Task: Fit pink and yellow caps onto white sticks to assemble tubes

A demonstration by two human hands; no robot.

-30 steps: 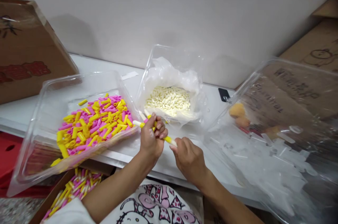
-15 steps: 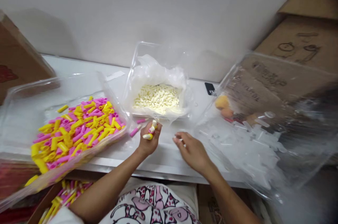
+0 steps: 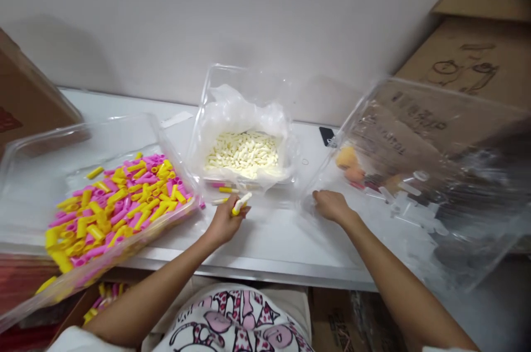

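My left hand (image 3: 225,222) is closed around a yellow tube with a white tip (image 3: 241,204), held over the table in front of the middle box. Beside its fingers, several pink and yellow tubes with pale ends, among them a yellow tube (image 3: 227,190), lie against that box's front. Loose cream-white pieces (image 3: 246,153) fill the bottom of the plastic-lined middle box (image 3: 215,72). My right hand (image 3: 332,206) has its fingers curled together by the near left edge of the right clear box (image 3: 357,111); what they hold, if anything, is hidden.
A clear box (image 3: 25,144) at left holds many pink and yellow tubes (image 3: 124,202). The right box contains translucent plastic pieces (image 3: 415,208) and orange items (image 3: 347,158). A phone (image 3: 327,136) lies at the back of the white table (image 3: 265,241). Cardboard boxes (image 3: 456,64) stand on both sides.
My right hand has moved right, from the table's middle to the right box's edge. My left hand shows fewer white-tipped pieces, and a yellow tube now lies by the middle box.
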